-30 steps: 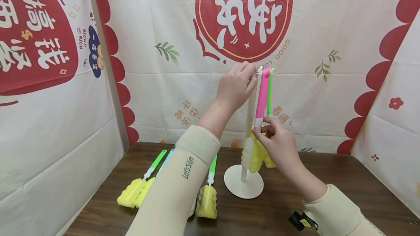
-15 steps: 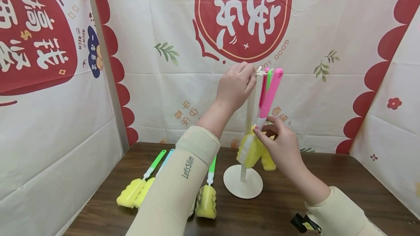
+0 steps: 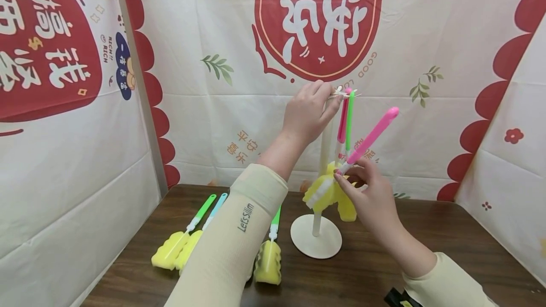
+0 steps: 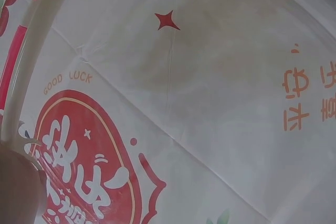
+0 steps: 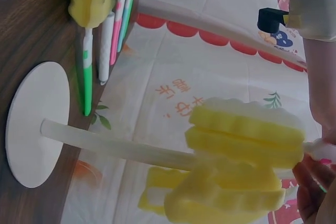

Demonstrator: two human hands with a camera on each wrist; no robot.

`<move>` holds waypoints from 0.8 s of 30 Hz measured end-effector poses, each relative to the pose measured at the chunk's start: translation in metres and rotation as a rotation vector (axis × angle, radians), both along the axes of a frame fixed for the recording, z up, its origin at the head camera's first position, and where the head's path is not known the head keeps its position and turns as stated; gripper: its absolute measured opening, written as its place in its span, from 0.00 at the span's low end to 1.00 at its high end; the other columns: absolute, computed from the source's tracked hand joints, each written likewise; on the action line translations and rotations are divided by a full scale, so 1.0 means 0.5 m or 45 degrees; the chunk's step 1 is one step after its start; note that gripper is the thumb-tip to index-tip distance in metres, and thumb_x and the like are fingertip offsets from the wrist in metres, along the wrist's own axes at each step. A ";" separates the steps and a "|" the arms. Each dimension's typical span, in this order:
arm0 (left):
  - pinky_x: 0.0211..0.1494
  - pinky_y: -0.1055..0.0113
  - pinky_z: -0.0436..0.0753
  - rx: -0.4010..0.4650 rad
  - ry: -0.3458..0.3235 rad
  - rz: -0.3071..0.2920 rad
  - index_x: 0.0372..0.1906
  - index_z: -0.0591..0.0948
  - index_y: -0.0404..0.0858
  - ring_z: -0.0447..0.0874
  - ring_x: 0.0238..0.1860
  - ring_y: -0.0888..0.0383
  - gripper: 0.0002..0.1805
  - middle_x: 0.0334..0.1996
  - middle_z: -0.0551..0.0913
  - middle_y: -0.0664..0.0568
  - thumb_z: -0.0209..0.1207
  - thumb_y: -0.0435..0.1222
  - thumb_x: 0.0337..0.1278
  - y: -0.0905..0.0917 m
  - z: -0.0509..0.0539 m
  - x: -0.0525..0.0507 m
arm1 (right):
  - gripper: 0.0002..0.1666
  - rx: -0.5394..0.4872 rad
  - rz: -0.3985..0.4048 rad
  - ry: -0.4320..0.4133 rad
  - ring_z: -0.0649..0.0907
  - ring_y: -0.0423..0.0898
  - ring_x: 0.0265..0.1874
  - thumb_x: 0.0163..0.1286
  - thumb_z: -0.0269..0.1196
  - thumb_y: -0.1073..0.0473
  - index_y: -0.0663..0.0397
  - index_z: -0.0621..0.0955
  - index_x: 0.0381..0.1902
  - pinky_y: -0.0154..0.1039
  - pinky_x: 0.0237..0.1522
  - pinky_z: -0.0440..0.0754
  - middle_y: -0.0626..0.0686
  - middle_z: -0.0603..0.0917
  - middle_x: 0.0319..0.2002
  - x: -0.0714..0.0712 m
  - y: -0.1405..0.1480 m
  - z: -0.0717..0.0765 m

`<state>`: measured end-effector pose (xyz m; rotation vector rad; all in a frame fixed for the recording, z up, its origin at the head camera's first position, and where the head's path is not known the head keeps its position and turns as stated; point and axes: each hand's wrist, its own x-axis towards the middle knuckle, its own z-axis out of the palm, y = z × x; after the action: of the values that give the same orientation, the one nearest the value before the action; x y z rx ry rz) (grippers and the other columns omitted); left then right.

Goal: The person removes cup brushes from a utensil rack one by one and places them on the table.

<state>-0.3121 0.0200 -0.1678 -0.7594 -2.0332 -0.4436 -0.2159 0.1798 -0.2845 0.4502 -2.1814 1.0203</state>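
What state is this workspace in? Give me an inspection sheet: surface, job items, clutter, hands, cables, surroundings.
Surface: dark wood-grain table, bearing a round-based white stand.
Job items: tilted pink-handled brush; second pink-handled brush and green-handled brush upright beside the stand's post.
Clutter: more brushes lying left of the stand, some partly hidden.
Hands: left hand grips the stand's top; right hand pinches the tilted brush below its handle.
Cables: nothing seen.
Surroundings: printed white cloth behind and at both sides.
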 end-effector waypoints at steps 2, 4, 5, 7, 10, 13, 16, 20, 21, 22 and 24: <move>0.51 0.81 0.71 0.005 0.008 0.007 0.45 0.77 0.45 0.76 0.44 0.64 0.16 0.40 0.79 0.58 0.48 0.52 0.70 0.001 -0.001 0.000 | 0.19 -0.003 0.015 0.017 0.80 0.38 0.31 0.63 0.69 0.61 0.55 0.74 0.49 0.30 0.30 0.75 0.50 0.87 0.34 0.000 0.002 -0.004; 0.51 0.81 0.71 0.008 0.011 0.022 0.45 0.76 0.45 0.76 0.44 0.64 0.16 0.41 0.79 0.58 0.48 0.51 0.71 0.003 -0.003 0.000 | 0.19 -0.016 0.037 0.035 0.80 0.37 0.31 0.62 0.70 0.63 0.55 0.74 0.48 0.30 0.27 0.76 0.49 0.87 0.35 0.001 0.004 -0.008; 0.51 0.81 0.71 0.008 0.010 0.031 0.46 0.76 0.45 0.76 0.44 0.64 0.15 0.41 0.79 0.58 0.47 0.50 0.71 0.003 -0.003 -0.001 | 0.19 -0.029 0.056 0.042 0.81 0.37 0.31 0.61 0.70 0.63 0.55 0.75 0.48 0.30 0.26 0.77 0.49 0.88 0.36 0.002 0.005 -0.009; 0.50 0.81 0.71 0.012 0.019 0.051 0.46 0.77 0.44 0.76 0.43 0.63 0.14 0.40 0.79 0.58 0.47 0.48 0.72 0.005 -0.004 -0.001 | 0.19 -0.064 0.106 0.055 0.80 0.37 0.31 0.61 0.70 0.65 0.57 0.75 0.47 0.29 0.26 0.79 0.49 0.88 0.38 0.003 0.006 -0.011; 0.46 0.81 0.71 0.019 0.051 0.067 0.44 0.76 0.44 0.74 0.40 0.63 0.12 0.38 0.78 0.57 0.47 0.45 0.71 0.006 -0.005 -0.003 | 0.19 -0.108 0.184 0.095 0.80 0.36 0.33 0.60 0.70 0.69 0.60 0.76 0.47 0.29 0.27 0.81 0.52 0.87 0.40 0.007 0.007 -0.014; 0.44 0.81 0.71 0.028 0.068 0.069 0.44 0.76 0.44 0.74 0.39 0.63 0.11 0.38 0.78 0.57 0.48 0.45 0.71 0.005 -0.003 -0.003 | 0.20 -0.145 0.270 0.174 0.81 0.35 0.36 0.57 0.69 0.74 0.63 0.77 0.46 0.29 0.30 0.82 0.56 0.87 0.41 0.010 0.006 -0.016; 0.44 0.81 0.71 0.032 0.061 0.070 0.44 0.76 0.44 0.74 0.39 0.63 0.11 0.38 0.78 0.57 0.48 0.45 0.71 0.005 -0.001 -0.001 | 0.22 -0.157 0.308 0.258 0.81 0.35 0.39 0.54 0.69 0.78 0.65 0.78 0.46 0.29 0.32 0.82 0.59 0.86 0.42 0.012 0.006 -0.019; 0.45 0.82 0.71 0.034 0.048 0.067 0.44 0.77 0.44 0.74 0.39 0.63 0.11 0.38 0.78 0.57 0.48 0.45 0.71 0.005 -0.002 -0.001 | 0.23 -0.173 0.301 0.275 0.81 0.34 0.42 0.54 0.68 0.80 0.66 0.77 0.48 0.27 0.34 0.81 0.55 0.85 0.42 0.019 0.010 -0.022; 0.44 0.81 0.71 0.037 0.049 0.064 0.44 0.77 0.44 0.74 0.39 0.63 0.11 0.38 0.78 0.57 0.48 0.45 0.71 0.005 -0.003 -0.001 | 0.24 -0.179 0.304 0.270 0.81 0.34 0.42 0.54 0.67 0.80 0.67 0.76 0.49 0.27 0.35 0.81 0.53 0.85 0.42 0.021 0.011 -0.022; 0.45 0.82 0.71 0.038 0.048 0.062 0.44 0.77 0.44 0.74 0.39 0.63 0.11 0.38 0.78 0.57 0.48 0.45 0.71 0.006 -0.003 -0.002 | 0.24 -0.186 0.314 0.261 0.81 0.34 0.41 0.55 0.67 0.80 0.67 0.76 0.49 0.27 0.35 0.81 0.52 0.85 0.41 0.023 0.013 -0.022; 0.45 0.82 0.71 0.037 0.042 0.063 0.44 0.76 0.44 0.74 0.39 0.63 0.11 0.38 0.78 0.57 0.48 0.45 0.71 0.006 -0.004 -0.002 | 0.24 -0.222 0.356 0.236 0.81 0.36 0.40 0.55 0.66 0.81 0.68 0.75 0.50 0.27 0.34 0.81 0.51 0.85 0.41 0.028 0.015 -0.021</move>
<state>-0.3133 0.0230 -0.1699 -0.6935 -2.0064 -0.4288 -0.2021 0.1871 -0.2948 0.7517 -1.8815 1.2533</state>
